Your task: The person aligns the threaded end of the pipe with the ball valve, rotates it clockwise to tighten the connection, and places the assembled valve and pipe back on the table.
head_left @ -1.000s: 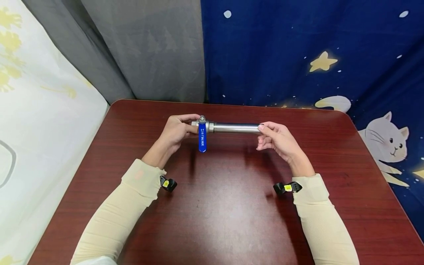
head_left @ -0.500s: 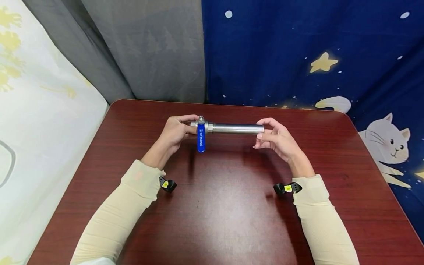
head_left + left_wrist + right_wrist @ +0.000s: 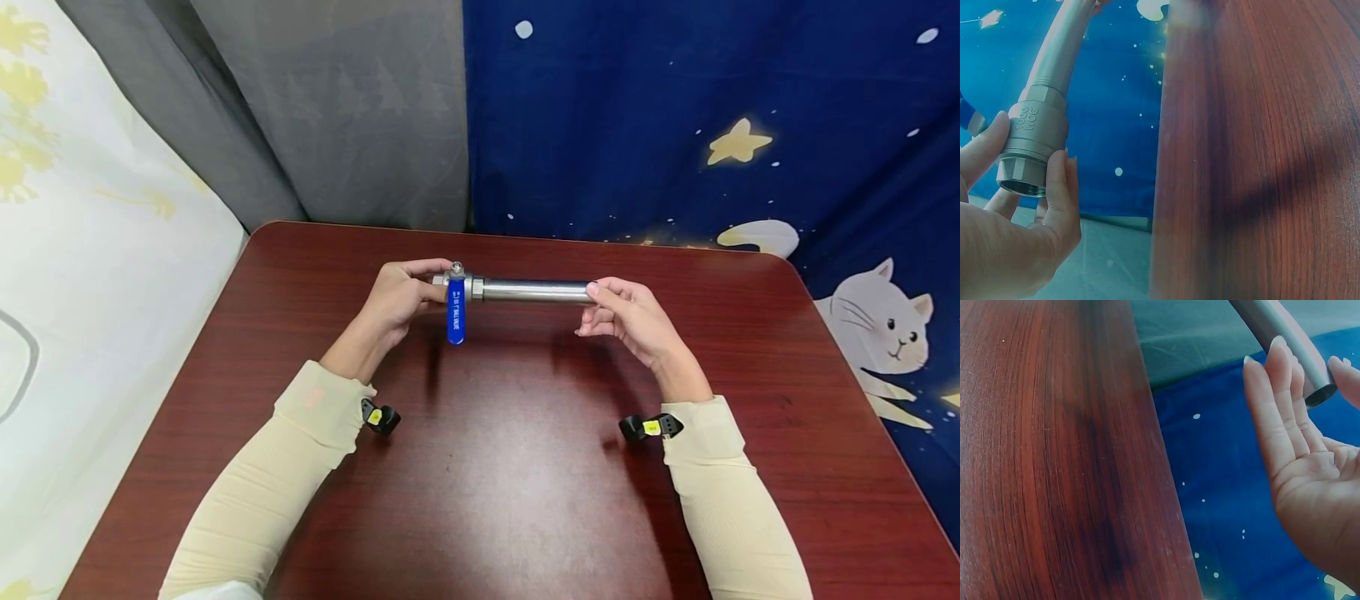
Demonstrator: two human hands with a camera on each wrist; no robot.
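Observation:
A steel ball valve (image 3: 469, 287) with a blue lever handle (image 3: 456, 315) is held level above the table by my left hand (image 3: 396, 297). The thumb and fingers grip its hex end; the left wrist view shows that end's opening and raised lettering on the valve body (image 3: 1036, 122). From the valve's other end a smooth steel pipe (image 3: 536, 290) runs straight to the right. My right hand (image 3: 634, 318) pinches the pipe's free end between thumb and fingers. In the right wrist view, the pipe's open end (image 3: 1320, 395) shows beside the thumb. The joint's threads are hidden.
The dark red wooden table (image 3: 510, 467) lies below both hands. A grey curtain (image 3: 360, 117) and a blue star-patterned curtain (image 3: 600, 125) hang behind its far edge. White patterned fabric (image 3: 97, 275) borders the left side. Each wrist wears a small black camera (image 3: 382, 418).
Half a second ago the right thumb was lower and the pipe's end showed; now the thumb is back up over that end. The left hand and valve have stayed nearly still.

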